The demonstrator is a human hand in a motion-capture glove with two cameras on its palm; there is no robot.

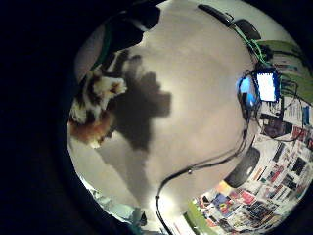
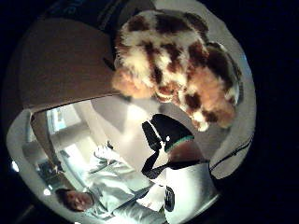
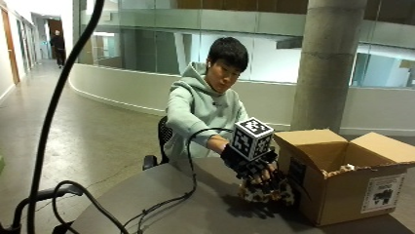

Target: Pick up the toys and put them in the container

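Note:
A plush toy (image 3: 264, 192) with brown, white and orange patches hangs under my gloved right hand (image 3: 254, 171), whose fingers curl round its top. It is just above the grey round table (image 3: 162, 195), beside the near wall of the open cardboard box (image 3: 344, 187). In the thumb side palm view the plush toy (image 2: 177, 60) fills the space next to a brown box flap (image 2: 60, 60). The little finger side view has the plush toy (image 1: 95, 105) at the edge, casting a dark shadow on the table (image 1: 195, 98).
A black cable (image 3: 165, 204) runs across the table toward the hand. A device with a lit screen (image 1: 266, 85) and a black disc (image 1: 244, 169) sit near the table's far rim. The box flaps (image 3: 383, 146) stand open upward.

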